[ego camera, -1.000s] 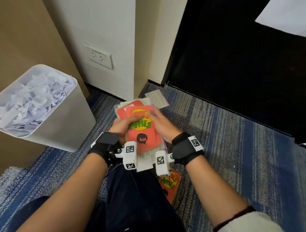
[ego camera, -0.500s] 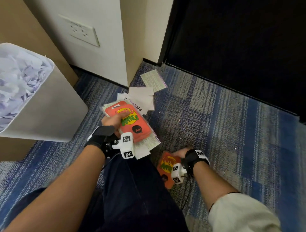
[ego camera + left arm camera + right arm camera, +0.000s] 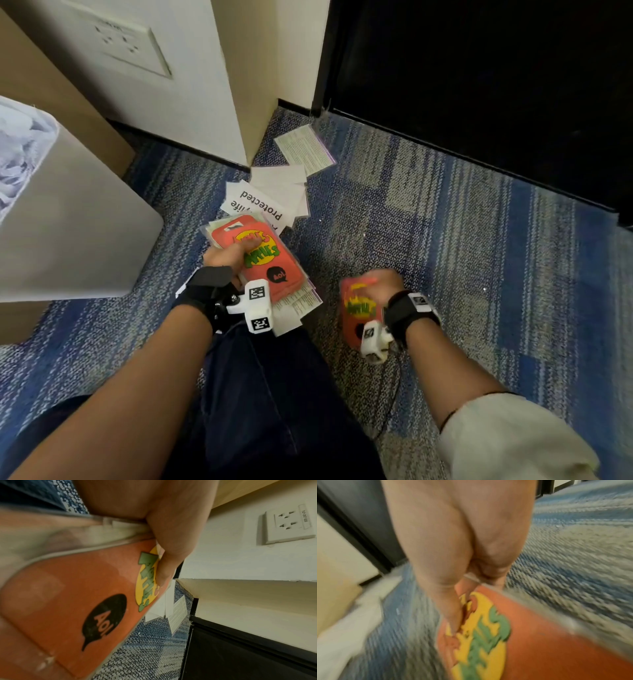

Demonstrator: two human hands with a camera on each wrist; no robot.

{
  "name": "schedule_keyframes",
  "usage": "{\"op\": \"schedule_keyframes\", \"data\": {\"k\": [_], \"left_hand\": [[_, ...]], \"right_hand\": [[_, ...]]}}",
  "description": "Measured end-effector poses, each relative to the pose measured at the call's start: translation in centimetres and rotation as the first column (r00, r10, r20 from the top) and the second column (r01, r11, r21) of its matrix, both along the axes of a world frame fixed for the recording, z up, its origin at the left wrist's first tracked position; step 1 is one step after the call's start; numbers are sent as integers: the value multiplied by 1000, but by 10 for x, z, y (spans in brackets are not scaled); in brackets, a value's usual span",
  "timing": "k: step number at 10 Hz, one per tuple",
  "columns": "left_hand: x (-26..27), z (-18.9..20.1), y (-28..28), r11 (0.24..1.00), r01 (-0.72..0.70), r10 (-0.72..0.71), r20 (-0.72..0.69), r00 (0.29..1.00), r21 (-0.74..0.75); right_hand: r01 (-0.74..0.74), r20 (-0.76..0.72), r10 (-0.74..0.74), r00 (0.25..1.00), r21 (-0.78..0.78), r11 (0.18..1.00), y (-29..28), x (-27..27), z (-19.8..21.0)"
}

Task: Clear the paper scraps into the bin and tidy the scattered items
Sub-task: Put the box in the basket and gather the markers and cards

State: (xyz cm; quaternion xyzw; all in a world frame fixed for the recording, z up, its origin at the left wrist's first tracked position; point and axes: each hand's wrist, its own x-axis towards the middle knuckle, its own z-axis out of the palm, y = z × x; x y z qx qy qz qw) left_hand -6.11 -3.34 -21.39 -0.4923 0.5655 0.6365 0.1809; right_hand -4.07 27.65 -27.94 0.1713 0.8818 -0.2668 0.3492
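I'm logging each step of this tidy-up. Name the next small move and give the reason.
Probably bring the red card in the right hand onto the stack gripped by the left hand. The stack's top card matches it, and white papers lie on the carpet ahead.

A blue and grey striped carpet [image 3: 445, 222] is covering the floor. Lying on it by the wall corner are loose white sheets [image 3: 284, 192], overlapping, and a printed leaflet [image 3: 305, 149] just beyond them. A white bin [image 3: 78, 233] is standing on it at the left.
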Motion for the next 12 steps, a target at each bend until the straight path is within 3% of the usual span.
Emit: {"op": "schedule_keyframes", "data": {"k": [1,2,3,4,5,6,7,8,9,10,11,12], "left_hand": [[0,5,-4,999,-32,32,-15,999,33],[2,10,-8,997,-22,26,-50,998,79],[4,15,-11,980,14,8,-110,994,199],[2,15,-26,949,42,4,-143,990,313],[-7,7,-46,960,89,-60,-116,991,265],[-17,-10,-64,976,129,-120,-62,991,175],[-25,-35,-90,999,18,-20,-39,999,-39],[-27,-41,-109,997,-76,76,-16,997,-7],[-28,-60,-122,999,-43,43,36,998,7],[-30,-72,-123,999,-7,4,89,996,33],[-35,-89,-124,993,-6,-9,119,993,118],[-37,-91,-122,977,-61,36,122,992,205]], "right_hand": [[295,-36,-369,929,-529,796,1,-44,40],[243,67,-314,947,-788,565,-28,-80,82],[52,-15,-97,995,-757,652,-84,-99,92],[-85,-130,0,992,-646,758,-140,-106,67],[-155,-239,30,971,-526,836,-184,-107,44],[-256,-287,130,949,-459,851,-203,-113,30],[-219,-263,116,958,-406,887,-189,-132,7],[-275,-404,245,882,-17,961,-170,-162,-14],[-447,-351,501,791,227,865,-176,-190,-15],[-571,-212,650,730,333,750,-189,-208,-19],[-626,-76,691,719,361,691,-198,-202,-32],[-602,-112,708,697,445,663,-205,-191,-41]]}}
